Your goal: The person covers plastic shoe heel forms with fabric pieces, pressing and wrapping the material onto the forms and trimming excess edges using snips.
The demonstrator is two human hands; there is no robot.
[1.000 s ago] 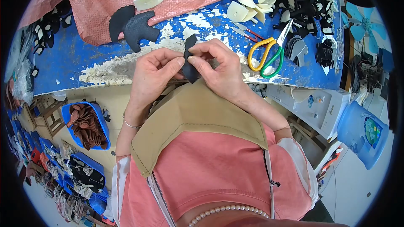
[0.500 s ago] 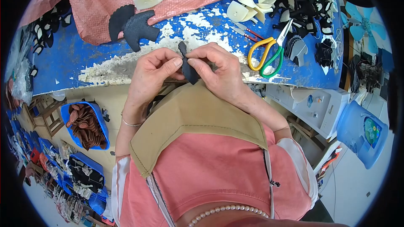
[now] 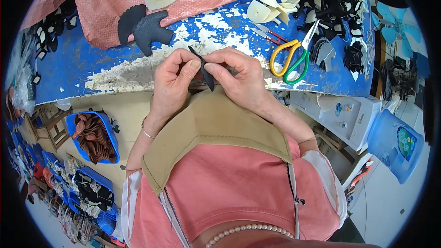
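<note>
Pinched between both hands is a thin black cut piece of material, seen nearly edge-on above the table's front edge. My left hand grips its left side between thumb and bent fingers. On the other side my right hand holds it the same way, thumb on top. Two more dark cut pieces with scalloped edges lie beyond my left hand. Scissors with one yellow and one green handle rest to the right of my right hand.
White plastic forms and pink woven sheeting lie across the peeling blue table. Black pieces are heaped at the back right. Red-handled tools lie beside the scissors. Below left stands a blue basket of brown pieces.
The black piece has turned from showing its face and scalloped edge to nearly edge-on. My left hand has shifted slightly right, and its wrist has moved inward.
</note>
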